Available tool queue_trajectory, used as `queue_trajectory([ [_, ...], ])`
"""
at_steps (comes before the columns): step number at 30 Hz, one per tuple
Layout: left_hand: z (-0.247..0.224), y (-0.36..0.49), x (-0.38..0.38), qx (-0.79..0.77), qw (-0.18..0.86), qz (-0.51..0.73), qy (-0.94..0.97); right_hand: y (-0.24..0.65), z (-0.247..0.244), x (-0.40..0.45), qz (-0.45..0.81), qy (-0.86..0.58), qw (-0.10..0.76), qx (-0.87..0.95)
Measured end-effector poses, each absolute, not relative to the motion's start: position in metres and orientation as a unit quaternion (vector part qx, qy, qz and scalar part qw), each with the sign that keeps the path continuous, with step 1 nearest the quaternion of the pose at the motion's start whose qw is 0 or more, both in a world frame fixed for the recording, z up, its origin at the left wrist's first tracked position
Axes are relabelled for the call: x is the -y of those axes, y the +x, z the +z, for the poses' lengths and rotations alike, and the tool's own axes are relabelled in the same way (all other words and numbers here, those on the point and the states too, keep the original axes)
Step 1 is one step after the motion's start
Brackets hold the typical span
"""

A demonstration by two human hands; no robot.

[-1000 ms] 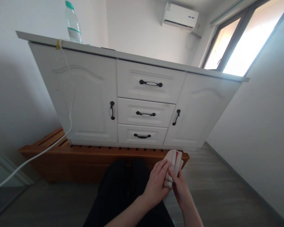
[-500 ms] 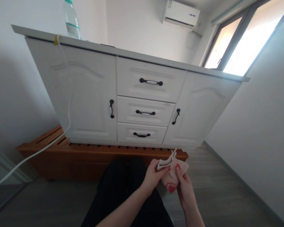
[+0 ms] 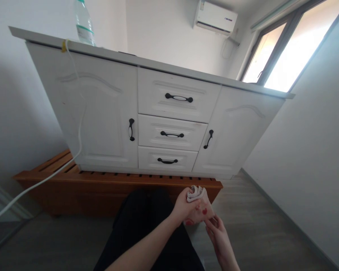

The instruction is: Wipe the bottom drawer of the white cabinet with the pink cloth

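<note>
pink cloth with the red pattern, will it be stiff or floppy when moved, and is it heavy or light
The pink cloth is probably floppy, since its upper edge curls into soft folds by the left hand. It is likely light for its size, as the layers look thin. Being fabric, it seems unlikely to break.

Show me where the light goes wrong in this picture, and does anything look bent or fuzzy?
Head view: much of the window is washed out to white; the dark trousers sink into shadow. Same head view: the white cabinet looks skewed, its sides converging downward; the patterned cloth looks slightly soft.
</note>
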State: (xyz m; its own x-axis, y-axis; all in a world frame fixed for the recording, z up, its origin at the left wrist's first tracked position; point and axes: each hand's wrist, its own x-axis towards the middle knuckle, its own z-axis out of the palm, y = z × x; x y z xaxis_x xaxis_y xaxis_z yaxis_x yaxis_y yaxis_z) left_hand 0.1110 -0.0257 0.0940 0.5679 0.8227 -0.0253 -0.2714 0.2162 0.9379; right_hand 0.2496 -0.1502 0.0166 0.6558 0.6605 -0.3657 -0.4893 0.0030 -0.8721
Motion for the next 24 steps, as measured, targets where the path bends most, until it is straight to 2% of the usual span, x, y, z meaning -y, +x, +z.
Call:
queue_trajectory([
  [3,0.096,0.114,0.012,-0.265,0.688,0.332,0.588,0.258,0.018,0.153,0.326,-0.631,0.689,0.143],
  [6,0.110,0.115,0.002,-0.241,0.677,0.285,0.635,0.261,0.033,0.151,0.310,-0.639,0.678,0.190],
  [8,0.125,0.115,0.000,-0.220,0.687,0.263,0.640,0.260,0.039,0.149,0.366,-0.591,0.693,0.193],
  [12,0.148,0.117,0.002,-0.191,0.741,0.229,0.601,0.254,0.034,0.152,0.561,-0.406,0.692,0.203],
  [14,0.147,0.121,0.001,-0.208,0.761,0.223,0.572,0.253,0.033,0.154,0.591,-0.367,0.690,0.200],
  [19,0.120,0.124,-0.015,-0.251,0.810,0.211,0.487,0.253,0.064,0.151,0.532,-0.465,0.673,0.217],
  [24,0.104,0.108,-0.012,-0.166,0.874,0.211,0.405,0.252,0.111,0.152,0.507,-0.499,0.680,0.178],
])
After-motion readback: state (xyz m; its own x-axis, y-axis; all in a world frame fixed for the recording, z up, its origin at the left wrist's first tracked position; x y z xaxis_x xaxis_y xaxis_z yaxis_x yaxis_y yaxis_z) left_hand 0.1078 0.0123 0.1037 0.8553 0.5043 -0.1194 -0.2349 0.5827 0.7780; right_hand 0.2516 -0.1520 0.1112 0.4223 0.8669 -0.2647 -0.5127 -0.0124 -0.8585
